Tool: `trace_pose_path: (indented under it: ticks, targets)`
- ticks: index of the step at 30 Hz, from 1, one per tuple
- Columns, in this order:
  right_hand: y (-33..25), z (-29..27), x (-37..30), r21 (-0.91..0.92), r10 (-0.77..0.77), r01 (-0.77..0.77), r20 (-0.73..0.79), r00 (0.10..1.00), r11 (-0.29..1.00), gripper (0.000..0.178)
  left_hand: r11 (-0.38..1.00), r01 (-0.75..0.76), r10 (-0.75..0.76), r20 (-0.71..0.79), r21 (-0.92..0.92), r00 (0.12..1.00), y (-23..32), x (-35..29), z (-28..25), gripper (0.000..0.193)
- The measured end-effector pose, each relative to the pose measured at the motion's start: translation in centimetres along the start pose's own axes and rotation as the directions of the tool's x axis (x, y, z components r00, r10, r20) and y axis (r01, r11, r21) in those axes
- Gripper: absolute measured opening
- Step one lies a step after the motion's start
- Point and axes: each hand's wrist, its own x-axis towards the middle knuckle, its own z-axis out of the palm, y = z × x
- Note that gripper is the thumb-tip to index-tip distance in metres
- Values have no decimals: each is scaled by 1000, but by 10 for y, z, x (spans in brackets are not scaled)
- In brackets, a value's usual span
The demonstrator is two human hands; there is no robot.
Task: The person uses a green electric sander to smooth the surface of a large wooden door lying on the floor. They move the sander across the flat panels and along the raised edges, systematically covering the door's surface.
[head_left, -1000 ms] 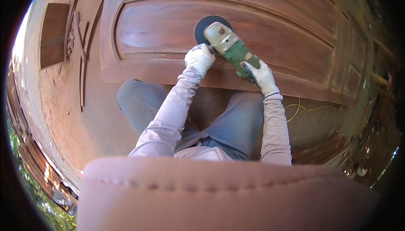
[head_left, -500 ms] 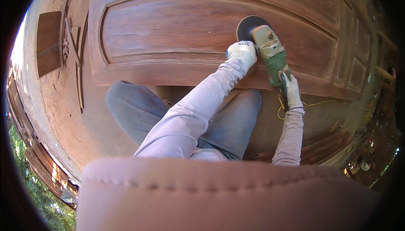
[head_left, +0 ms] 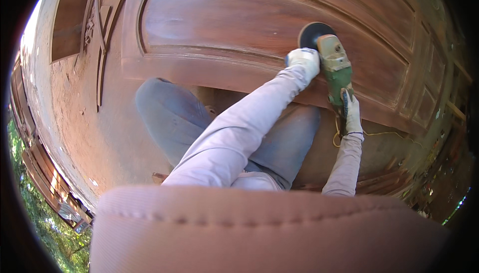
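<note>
A green angle grinder (head_left: 340, 76) with a tan head and a dark round disc (head_left: 315, 35) is held over a reddish-brown panelled wooden door (head_left: 214, 18). The disc is at the door's large middle panel; whether it touches the wood I cannot tell. My left hand (head_left: 304, 62), in a white work glove, is closed beside the grinder's head, around a side handle that the glove mostly hides. Gloved too, my right hand (head_left: 352, 112) wraps the rear of the grinder's body. A yellow cord (head_left: 337, 132) trails from near its rear end.
My bent knees (head_left: 169, 113) are close to the door's near edge. At left on the dusty ground lie a brown board (head_left: 70, 22) and thin wooden strips (head_left: 101, 68). Timber pieces (head_left: 384, 181) lie at the lower right. A brown fabric brim (head_left: 259, 223) covers the bottom of the view.
The view has turned a little, so the door and ground appear shifted. Against the door, the grinder is slightly further left, closer to a small pale mark. Both hands keep their grip.
</note>
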Motion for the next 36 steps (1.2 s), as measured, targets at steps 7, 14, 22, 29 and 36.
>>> trace_pose_path:
  ticks: [7, 14, 22, 29, 36]
  targets:
    - [-36, 104, -10, -319, -221, 270, 183, 958, 908, 57, 978, 193, -204, -172, -81, 964, -115, -65, -45, 28]
    - [-83, 184, -22, -432, -138, 253, 279, 950, 866, 81, 952, 294, -304, -349, -85, 886, -203, -79, -51, 31]
    - [-114, 210, -33, -575, -78, 258, 318, 945, 776, 94, 941, 307, -338, -342, -143, 877, -228, -93, -62, 31]
    - [-61, 128, -15, -432, -159, 250, 236, 959, 867, 59, 967, 244, -254, -288, -71, 923, -153, -69, -26, 30]
    - [-19, 43, -14, -275, -78, 100, 89, 993, 956, 56, 994, 76, -81, -62, -79, 995, -63, -52, -12, 31]
